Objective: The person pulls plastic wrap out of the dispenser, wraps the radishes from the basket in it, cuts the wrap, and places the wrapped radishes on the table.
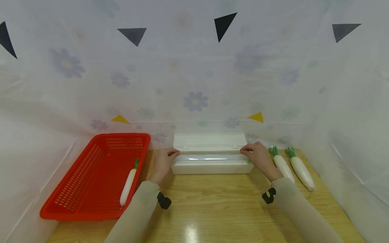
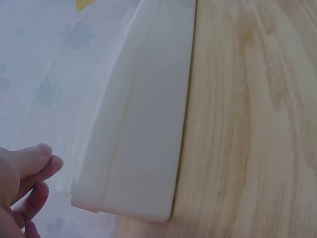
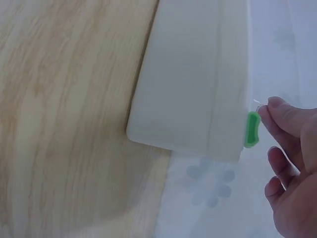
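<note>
A long white cling film dispenser (image 1: pixel 212 168) lies across the table with its lid (image 1: pixel 209 140) raised at the back. Inside it a roll of cling film (image 1: pixel 209 158) shines. At the left end my left hand (image 1: pixel 164 163) pinches the clear film's corner between thumb and forefinger. My right hand (image 1: pixel 258 157) pinches the film at the opposite end, its other fingers curled loosely in the right wrist view. Just beside those fingertips is a small green slider (image 3: pixel 252 130) on the dispenser's edge.
To the left stands a red plastic basket (image 1: pixel 50 209) with one white radish (image 1: pixel 128 186) in it. Two radishes, one wrapped-looking and shiny (image 1: pixel 302 172) and another radish (image 1: pixel 282 165), lie right of my right hand. A flowered curtain (image 1: pixel 194 77) hangs behind the wooden table (image 1: pixel 212 206).
</note>
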### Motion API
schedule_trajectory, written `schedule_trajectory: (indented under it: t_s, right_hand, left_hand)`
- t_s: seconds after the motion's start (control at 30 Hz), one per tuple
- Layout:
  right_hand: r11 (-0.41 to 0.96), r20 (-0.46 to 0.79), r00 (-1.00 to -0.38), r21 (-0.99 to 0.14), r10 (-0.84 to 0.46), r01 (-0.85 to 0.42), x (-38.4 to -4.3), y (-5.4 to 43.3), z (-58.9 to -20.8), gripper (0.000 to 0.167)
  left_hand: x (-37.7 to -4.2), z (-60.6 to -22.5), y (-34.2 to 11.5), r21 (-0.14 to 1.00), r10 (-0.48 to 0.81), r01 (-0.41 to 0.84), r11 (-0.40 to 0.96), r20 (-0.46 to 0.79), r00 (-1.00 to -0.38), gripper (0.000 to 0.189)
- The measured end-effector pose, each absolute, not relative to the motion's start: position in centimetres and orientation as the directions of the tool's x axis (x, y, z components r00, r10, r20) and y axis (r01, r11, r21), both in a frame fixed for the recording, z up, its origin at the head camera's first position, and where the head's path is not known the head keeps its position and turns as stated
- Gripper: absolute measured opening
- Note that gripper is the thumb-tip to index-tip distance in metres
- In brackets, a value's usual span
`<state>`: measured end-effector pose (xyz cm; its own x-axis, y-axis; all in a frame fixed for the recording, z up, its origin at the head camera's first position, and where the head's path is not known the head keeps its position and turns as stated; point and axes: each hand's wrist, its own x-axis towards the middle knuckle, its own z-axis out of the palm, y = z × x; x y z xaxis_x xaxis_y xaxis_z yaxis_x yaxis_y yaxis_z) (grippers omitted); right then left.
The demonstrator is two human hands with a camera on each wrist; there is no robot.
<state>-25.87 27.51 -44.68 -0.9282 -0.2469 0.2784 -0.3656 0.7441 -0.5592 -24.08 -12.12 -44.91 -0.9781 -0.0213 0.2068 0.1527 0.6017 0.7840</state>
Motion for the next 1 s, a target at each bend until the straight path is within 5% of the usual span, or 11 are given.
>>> schedule_trajectory:
  t_s: [0.77,1.0]
  right_hand:
    - [0.734,0.484,-0.858,-0.517,-0.174,-0.441,-25.8,28.0,-39.4,0.017]
    - [0.716,0.523,-0.835,-0.516,-0.173,-0.471,-25.9,28.3,-38.1,0.015]
  left_hand:
    - [-25.1,-39.9,-13.7,0.82,-0.049,0.182,0.542,0.247,-0.968,0.023]
    - [-25.2,-38.4,-14.1,0.783,-0.01,0.285,0.553,0.349,-0.937,0.02]
